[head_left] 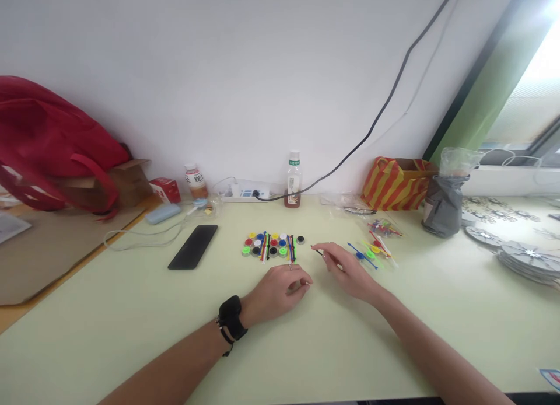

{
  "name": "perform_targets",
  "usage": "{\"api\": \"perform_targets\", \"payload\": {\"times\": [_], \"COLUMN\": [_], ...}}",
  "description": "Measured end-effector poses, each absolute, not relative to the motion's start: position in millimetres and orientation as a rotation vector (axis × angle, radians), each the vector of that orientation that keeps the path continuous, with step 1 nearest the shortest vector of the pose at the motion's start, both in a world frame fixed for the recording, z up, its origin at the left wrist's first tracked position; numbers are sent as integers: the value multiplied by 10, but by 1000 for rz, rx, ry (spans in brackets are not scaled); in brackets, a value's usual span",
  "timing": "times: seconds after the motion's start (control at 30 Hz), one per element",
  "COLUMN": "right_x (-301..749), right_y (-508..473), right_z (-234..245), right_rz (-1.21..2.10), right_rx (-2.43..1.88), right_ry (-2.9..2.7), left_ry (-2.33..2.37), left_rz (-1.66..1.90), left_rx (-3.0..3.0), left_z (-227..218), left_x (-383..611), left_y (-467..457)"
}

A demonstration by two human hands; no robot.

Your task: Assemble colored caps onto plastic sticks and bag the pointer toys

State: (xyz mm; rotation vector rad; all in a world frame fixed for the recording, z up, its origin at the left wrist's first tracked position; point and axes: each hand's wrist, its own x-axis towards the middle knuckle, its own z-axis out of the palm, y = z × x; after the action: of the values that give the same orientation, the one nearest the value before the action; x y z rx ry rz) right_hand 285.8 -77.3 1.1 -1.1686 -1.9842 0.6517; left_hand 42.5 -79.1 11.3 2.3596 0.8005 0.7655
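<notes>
My right hand (345, 271) pinches a thin black plastic arrow (319, 252) between thumb and forefinger, just above the table. My left hand (280, 288) rests nearer to me with curled fingers, thumb and fingertip close together; anything between them is too small to make out. Beyond it, round coloured discs stand in short rows, among them a green disc (246, 251) and a single black disc (300, 240) at the right end. Bundles of coloured arrows (291, 248) lie between and beside the rows. Right of my right hand are loose spinners, including a blue arrow with disc (360, 256).
A black phone (193, 247) lies left. Along the wall stand two bottles, one a brown drink (293, 183), a power strip (249, 195) and a striped bag (394, 183). A clear packet of arrows (385, 227) and stacked grey discs (531, 259) are right.
</notes>
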Motion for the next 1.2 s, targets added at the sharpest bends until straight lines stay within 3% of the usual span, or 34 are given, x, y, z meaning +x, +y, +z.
{"api": "perform_targets", "payload": {"times": [0.33, 0.63, 0.83, 1.2], "right_x": [2817, 2817, 2804, 2810], "right_y": [-616, -506, -483, -447], "right_z": [-100, -166, -276, -376], "right_rz": [1041, 871, 488, 361], "right_rx": [-1146, -1238, -1325, -1147], "right_ry": [-1490, -1623, -1791, -1927], "left_ry": [774, 767, 775, 795], "left_rz": [748, 727, 709, 672], "left_rx": [2365, 2380, 2394, 2400], "left_z": [109, 117, 94, 84], "left_x": [428, 440, 450, 447], "left_y": [-788, -802, -810, -810]}}
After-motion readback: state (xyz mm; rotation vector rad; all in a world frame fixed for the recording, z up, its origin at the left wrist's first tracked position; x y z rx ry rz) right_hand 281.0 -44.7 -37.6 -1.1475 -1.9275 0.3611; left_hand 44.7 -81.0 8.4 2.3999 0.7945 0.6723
